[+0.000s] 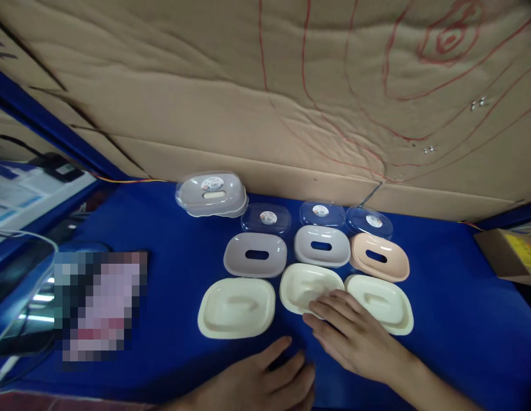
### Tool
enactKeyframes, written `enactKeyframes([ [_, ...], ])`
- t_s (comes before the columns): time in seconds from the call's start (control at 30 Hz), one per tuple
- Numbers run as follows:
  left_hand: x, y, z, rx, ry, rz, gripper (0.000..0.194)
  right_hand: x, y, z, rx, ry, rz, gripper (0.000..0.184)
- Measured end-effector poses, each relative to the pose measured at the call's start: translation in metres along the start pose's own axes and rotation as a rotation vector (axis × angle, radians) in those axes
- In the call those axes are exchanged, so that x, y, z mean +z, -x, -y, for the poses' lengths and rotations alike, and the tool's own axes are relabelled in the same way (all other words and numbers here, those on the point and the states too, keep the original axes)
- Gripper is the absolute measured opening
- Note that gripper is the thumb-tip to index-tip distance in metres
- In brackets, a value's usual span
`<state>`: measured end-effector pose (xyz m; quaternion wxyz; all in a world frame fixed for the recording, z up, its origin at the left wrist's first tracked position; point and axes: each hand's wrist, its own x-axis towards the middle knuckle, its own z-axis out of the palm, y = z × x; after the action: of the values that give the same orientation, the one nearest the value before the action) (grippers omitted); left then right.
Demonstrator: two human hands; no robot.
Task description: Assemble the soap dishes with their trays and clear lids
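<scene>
Soap-dish parts lie in rows on a blue table. The front row holds three cream trays: left, middle, right. Behind them sit two grey slotted inserts and a peach insert. Three clear lids form the back row. An assembled grey dish with clear lid stands at the back left. My right hand lies flat, fingers stretched out, fingertips on the middle cream tray's near edge. My left hand rests on the table near the front edge, fingers loosely spread, holding nothing.
A creased cardboard wall with red pen lines rises behind the table. A blurred-out object lies at the left. A cardboard box sits at the right edge. Cables and papers are at the far left.
</scene>
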<state>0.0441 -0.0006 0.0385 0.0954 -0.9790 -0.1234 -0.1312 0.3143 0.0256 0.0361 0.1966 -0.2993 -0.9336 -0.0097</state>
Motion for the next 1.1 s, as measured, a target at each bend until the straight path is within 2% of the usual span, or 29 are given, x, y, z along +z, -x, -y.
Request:
enactKeyframes([
  [0.1, -0.002, -0.015, 0.015, 0.044, -0.011, -0.095, 0.025, -0.007, -0.004, -0.003, 0.036, -0.051, -0.053, 0.028],
  [0.23, -0.008, -0.025, 0.044, -0.061, -0.022, -0.237, 0.022, -0.02, -0.003, -0.006, 0.087, -0.078, -0.108, 0.024],
  [0.27, -0.009, -0.023, 0.054, -0.103, -0.008, -0.271, 0.021, -0.022, -0.002, -0.006, 0.097, -0.081, -0.114, 0.023],
  [0.3, -0.011, -0.019, 0.065, -0.211, 0.002, -0.336, 0.018, -0.022, -0.001, -0.005, 0.104, -0.083, -0.118, 0.022],
  [0.37, -0.013, -0.007, 0.09, -0.412, 0.045, -0.343, 0.019, -0.02, 0.002, -0.002, 0.108, -0.084, -0.115, 0.022],
  [0.4, -0.014, 0.002, 0.102, -0.511, 0.074, -0.299, 0.02, -0.017, 0.003, 0.0, 0.108, -0.083, -0.111, 0.022],
  [0.43, -0.015, 0.01, 0.113, -0.553, 0.085, -0.235, 0.025, -0.013, 0.005, 0.002, 0.106, -0.085, -0.106, 0.022],
  [0.53, -0.02, 0.034, 0.132, -0.639, 0.147, 0.033, 0.059, -0.001, 0.009, 0.006, 0.104, -0.106, -0.078, 0.021],
  [0.57, -0.022, 0.039, 0.134, -0.683, 0.19, 0.091, 0.063, 0.002, 0.009, 0.006, 0.102, -0.111, -0.063, 0.021],
  [0.63, -0.027, 0.045, 0.133, -0.712, 0.284, 0.17, 0.058, 0.003, 0.008, 0.004, 0.098, -0.108, -0.044, 0.021],
  [0.7, -0.031, 0.045, 0.131, -0.707, 0.327, 0.186, 0.047, 0.001, 0.005, 0.0, 0.103, -0.088, -0.043, 0.021],
  [0.77, -0.03, 0.042, 0.13, -0.702, 0.304, 0.155, 0.045, -0.002, 0.003, -0.004, 0.117, -0.068, -0.054, 0.019],
  [0.9, -0.018, 0.039, 0.133, -0.691, 0.285, 0.129, 0.066, 0.002, 0.002, 0.002, 0.094, 0.005, -0.1, 0.02],
  [1.0, -0.008, 0.039, 0.136, -0.683, 0.319, 0.153, 0.071, 0.015, -0.002, 0.021, -0.059, 0.054, -0.084, 0.03],
  [1.1, -0.001, 0.04, 0.136, -0.697, 0.311, 0.147, 0.074, 0.027, -0.014, 0.039, -0.232, 0.085, 0.022, 0.044],
])
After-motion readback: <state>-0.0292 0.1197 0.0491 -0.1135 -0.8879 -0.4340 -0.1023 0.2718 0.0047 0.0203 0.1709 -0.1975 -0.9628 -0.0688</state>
